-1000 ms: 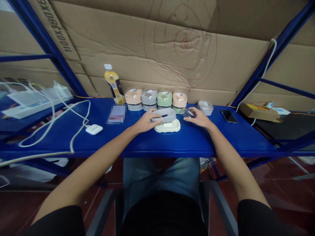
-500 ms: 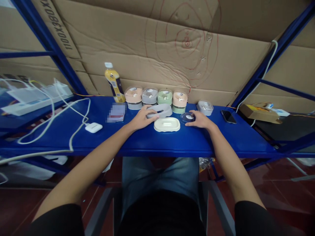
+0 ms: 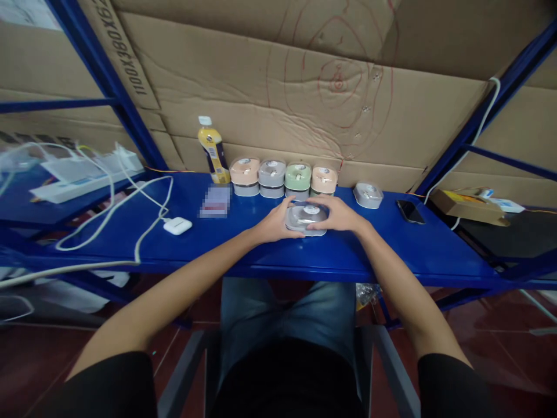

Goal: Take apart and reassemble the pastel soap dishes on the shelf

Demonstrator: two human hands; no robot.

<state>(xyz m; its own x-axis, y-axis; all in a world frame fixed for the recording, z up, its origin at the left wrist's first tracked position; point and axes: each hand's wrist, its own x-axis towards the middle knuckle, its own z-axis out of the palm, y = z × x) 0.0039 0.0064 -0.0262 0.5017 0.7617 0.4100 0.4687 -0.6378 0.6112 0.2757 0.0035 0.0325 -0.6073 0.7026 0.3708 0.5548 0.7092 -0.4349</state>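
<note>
In front of me on the blue table is a small box with a grey body (image 3: 292, 219) and a clear lid (image 3: 310, 210) on top. A pale edge of the cream base (image 3: 317, 233) shows beneath; the rest of that base is hidden. My left hand (image 3: 277, 225) wraps round the grey body from the left, thumb at the front. From the right, my right hand (image 3: 342, 213) has its fingers closed round the clear lid. Whether the lid sits fully down on the body I cannot tell.
Behind my hands stand stacked lidded boxes, peach (image 3: 245, 169), grey (image 3: 272, 172) and green (image 3: 297, 173) among them. A single grey box (image 3: 368, 195) and a phone (image 3: 410, 211) lie right. Left are a yellow bottle (image 3: 214, 152), a white earphone case (image 3: 177, 226) and cables.
My left hand has brought the grey body forward over the cream base. My right hand has moved left with the clear lid, onto the grey body. The view has shifted slightly.
</note>
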